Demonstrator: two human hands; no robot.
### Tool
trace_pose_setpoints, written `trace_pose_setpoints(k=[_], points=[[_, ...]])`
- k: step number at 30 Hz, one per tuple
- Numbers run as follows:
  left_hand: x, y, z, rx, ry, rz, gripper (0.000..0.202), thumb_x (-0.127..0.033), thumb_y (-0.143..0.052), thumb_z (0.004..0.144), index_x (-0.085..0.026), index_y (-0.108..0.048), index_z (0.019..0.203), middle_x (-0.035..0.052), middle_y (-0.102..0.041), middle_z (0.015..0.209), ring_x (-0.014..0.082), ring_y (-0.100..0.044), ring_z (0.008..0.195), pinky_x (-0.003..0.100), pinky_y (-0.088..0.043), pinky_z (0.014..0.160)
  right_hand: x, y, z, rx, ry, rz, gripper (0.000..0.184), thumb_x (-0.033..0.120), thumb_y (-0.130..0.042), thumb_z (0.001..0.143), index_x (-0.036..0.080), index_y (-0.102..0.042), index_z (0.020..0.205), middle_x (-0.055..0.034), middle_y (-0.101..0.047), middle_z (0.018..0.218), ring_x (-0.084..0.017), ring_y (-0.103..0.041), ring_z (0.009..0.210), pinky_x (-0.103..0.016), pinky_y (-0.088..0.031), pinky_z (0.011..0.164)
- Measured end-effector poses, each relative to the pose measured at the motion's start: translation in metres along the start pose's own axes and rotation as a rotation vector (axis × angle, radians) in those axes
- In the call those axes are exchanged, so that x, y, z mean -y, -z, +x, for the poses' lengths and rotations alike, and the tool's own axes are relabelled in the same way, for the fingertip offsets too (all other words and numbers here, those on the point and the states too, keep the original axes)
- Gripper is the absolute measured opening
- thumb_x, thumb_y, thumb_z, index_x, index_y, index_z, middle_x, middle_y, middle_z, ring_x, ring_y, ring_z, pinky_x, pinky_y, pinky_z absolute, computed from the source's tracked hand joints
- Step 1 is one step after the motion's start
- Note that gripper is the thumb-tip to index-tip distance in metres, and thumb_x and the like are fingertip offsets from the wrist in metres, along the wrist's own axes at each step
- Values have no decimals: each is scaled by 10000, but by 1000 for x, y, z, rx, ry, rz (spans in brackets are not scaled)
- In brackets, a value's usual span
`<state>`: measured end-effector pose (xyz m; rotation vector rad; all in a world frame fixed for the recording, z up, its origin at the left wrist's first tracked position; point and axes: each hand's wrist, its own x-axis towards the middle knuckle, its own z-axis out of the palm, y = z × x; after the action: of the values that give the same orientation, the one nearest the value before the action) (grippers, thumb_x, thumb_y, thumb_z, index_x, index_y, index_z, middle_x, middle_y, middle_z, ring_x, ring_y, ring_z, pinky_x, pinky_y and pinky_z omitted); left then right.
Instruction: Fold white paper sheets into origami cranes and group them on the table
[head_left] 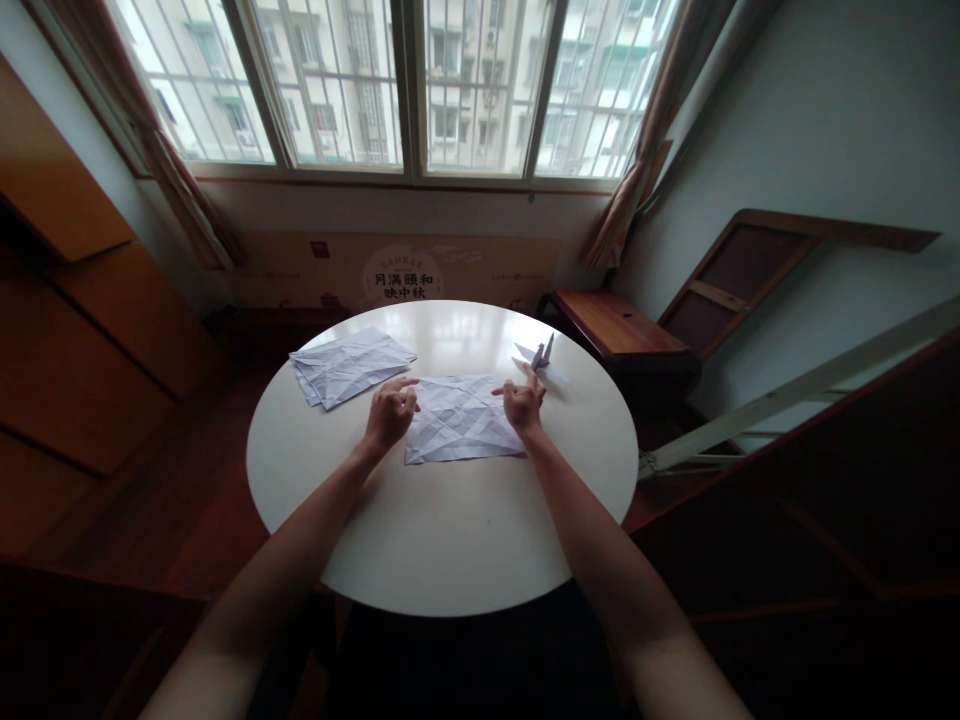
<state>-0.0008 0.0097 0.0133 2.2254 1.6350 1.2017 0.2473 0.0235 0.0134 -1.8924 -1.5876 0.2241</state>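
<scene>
A creased sheet of white paper (461, 425) lies flat on the round white table (450, 540), between my two hands. My left hand (391, 412) is at the sheet's left edge, its index finger stretched out over the paper and the other fingers partly curled. On the opposite edge, my right hand (523, 402) has its thumb and index finger spread apart, with nothing visible between them. Whether the fingertips press on the paper is hard to tell. Just beyond the right hand stands a folded paper crane (541, 352).
Several creased paper sheets (352, 365) lie stacked at the table's far left. A wooden stool-like piece (622, 325) stands behind the table to the right. Beyond are a printed panel (300, 270) and a barred window (345, 90); cabinets (90, 370) line the left.
</scene>
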Motion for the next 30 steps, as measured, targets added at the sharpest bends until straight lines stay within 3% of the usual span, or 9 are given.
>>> trace_pose_setpoints(k=[11, 14, 18, 21, 27, 30], points=[[4, -2, 1, 11, 34, -66, 483, -325, -365, 898, -210, -682, 552, 32, -716, 1091, 215, -624, 1084, 360, -445, 1025, 2, 3, -4, 32, 1, 22, 512, 311, -266, 907, 299, -768, 1007, 18, -435, 1454, -339, -252, 1359, -531, -260, 1099], [4, -3, 1, 15, 40, -67, 482, -329, -366, 896, -211, -684, 554, 26, -718, 1082, 213, -623, 1083, 358, -448, 1022, 4, 5, -5, -55, -17, 3, 505, 283, -280, 885, 260, -775, 980, -10, -408, 1459, -336, -245, 1371, -544, -223, 1113], [5, -3, 1, 16, 44, -68, 478, -328, -369, 890, -216, -683, 547, 28, -722, 1072, 218, -621, 1087, 361, -448, 1021, 11, 10, -11, -275, -23, -110, 477, 237, -309, 853, 181, -780, 907, -59, -343, 1485, -345, -211, 1384, -554, -147, 1136], [5, -3, 1, 17, 43, -73, 481, -332, -365, 887, -215, -683, 546, 31, -721, 1080, 218, -618, 1093, 356, -441, 1026, 14, 13, -16, -334, 18, -130, 459, 243, -325, 863, 165, -778, 863, -69, -319, 1496, -341, -195, 1387, -535, -153, 1138], [2, 1, 1, 36, 68, -85, 474, -293, -362, 854, -220, -660, 493, 11, -717, 1105, 211, -617, 1077, 342, -438, 1012, 10, 7, -13, -159, -5, 4, 525, 461, -299, 939, 238, -775, 937, -45, -324, 1491, -342, -247, 1361, -510, -276, 1085], [-2, 5, 0, 39, 100, -65, 470, -253, -373, 834, -234, -631, 442, -28, -715, 1115, 215, -609, 1068, 349, -429, 1009, 6, 4, -9, -126, -31, 59, 498, 495, -329, 934, 259, -760, 1011, -40, -301, 1507, -353, -271, 1359, -509, -290, 1080]])
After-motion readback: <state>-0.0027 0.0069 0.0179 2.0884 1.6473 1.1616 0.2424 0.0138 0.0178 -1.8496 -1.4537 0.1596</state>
